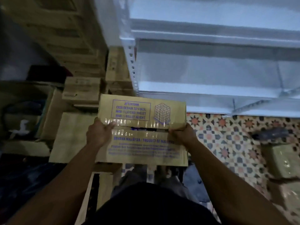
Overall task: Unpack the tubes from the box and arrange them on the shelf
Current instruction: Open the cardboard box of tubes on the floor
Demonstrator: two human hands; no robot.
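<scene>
Your left hand curls over the 9 o'clock end of the box and your right hand clamps the 3 o'clock end. Both grasp it right at the seam, thumbs on top. So the one box sits squarely between your two hands, held in front of your body.

It has two top flaps. The far flap lies at 12 o'clock and the near flap at 6, both printed in purple. Shiny tape runs along the seam. A narrow dark gap shows between the flaps, too dim to tell what lies inside.

The white metal shelf stands at 1 o'clock, just beyond the box. One patterned tile floor spreads at 3 o'clock, with a wrapped bundle on it. Several cartons stack up at 9 to 10 o'clock.
</scene>
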